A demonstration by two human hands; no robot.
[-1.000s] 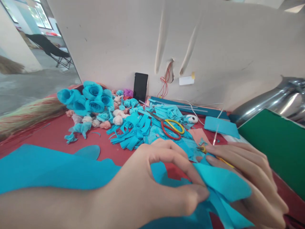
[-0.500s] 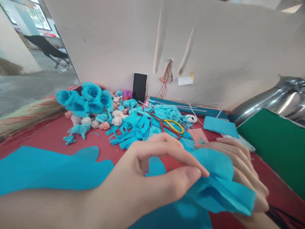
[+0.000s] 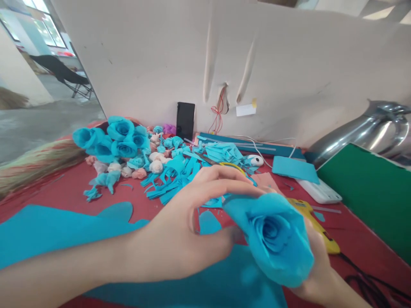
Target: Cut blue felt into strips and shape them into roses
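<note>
A blue paper rose (image 3: pixel 276 239) faces the camera at right of centre, its petals rolled in a spiral. My left hand (image 3: pixel 205 218) curls round the rose's left side, thumb below and fingers above on a petal. Behind the rose and to its right is my right hand (image 3: pixel 316 265), holding it from the back; most of its fingers are hidden by the petals. Blue paper (image 3: pixel 192 284) lies beneath the hands, and a larger blue sheet (image 3: pixel 48 231) lies at left. A cut petal piece (image 3: pixel 209 222) shows just past my left thumb.
Finished blue roses (image 3: pixel 120 128) and small pink and white flowers (image 3: pixel 156 166) stand back left. Scissors (image 3: pixel 233 167) rest among blue scraps (image 3: pixel 180 171). A yellow glue gun (image 3: pixel 330 244) with a black cord, a green board (image 3: pixel 369 196) and a metal pitcher (image 3: pixel 362 128) are at right.
The blue flower has turned so its spiral centre faces the camera. My right hand has moved behind and below it, uncovering the glue gun. My left fingers have spread wider round it.
</note>
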